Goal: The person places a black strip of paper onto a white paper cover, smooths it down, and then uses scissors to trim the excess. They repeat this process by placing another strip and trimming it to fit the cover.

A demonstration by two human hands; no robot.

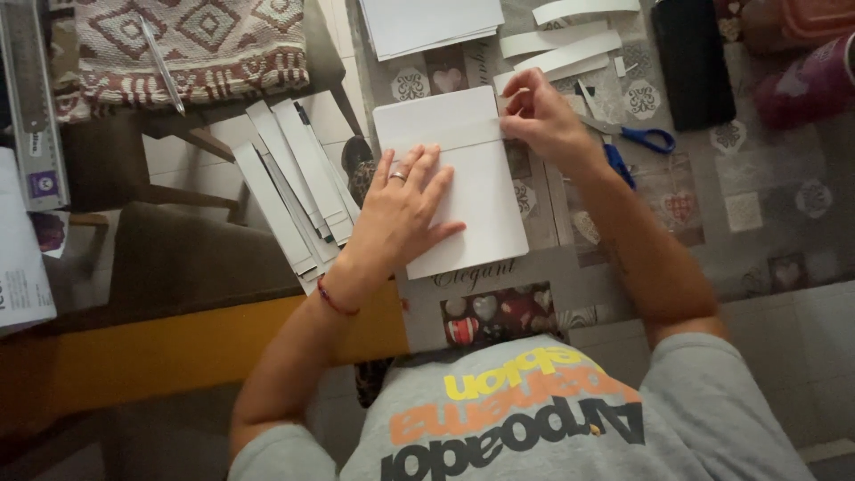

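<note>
A white sheet of card (472, 191) lies on the patterned tablecloth (766, 223) in front of me. Across its upper part runs a narrow white paper strip (450, 138). My left hand (403, 209), with a ring and a red wrist cord, presses flat on the card's left half, fingers spread. My right hand (543, 116) pinches the right end of the strip at the card's right edge.
Blue-handled scissors (637, 142) lie just right of my right hand. More white strips (570, 44) and a paper stack (427, 22) lie at the back. Long card strips (294, 178) overhang the table's left edge. A black case (693, 62) sits at the far right, a woven chair cushion (191, 44) at the left.
</note>
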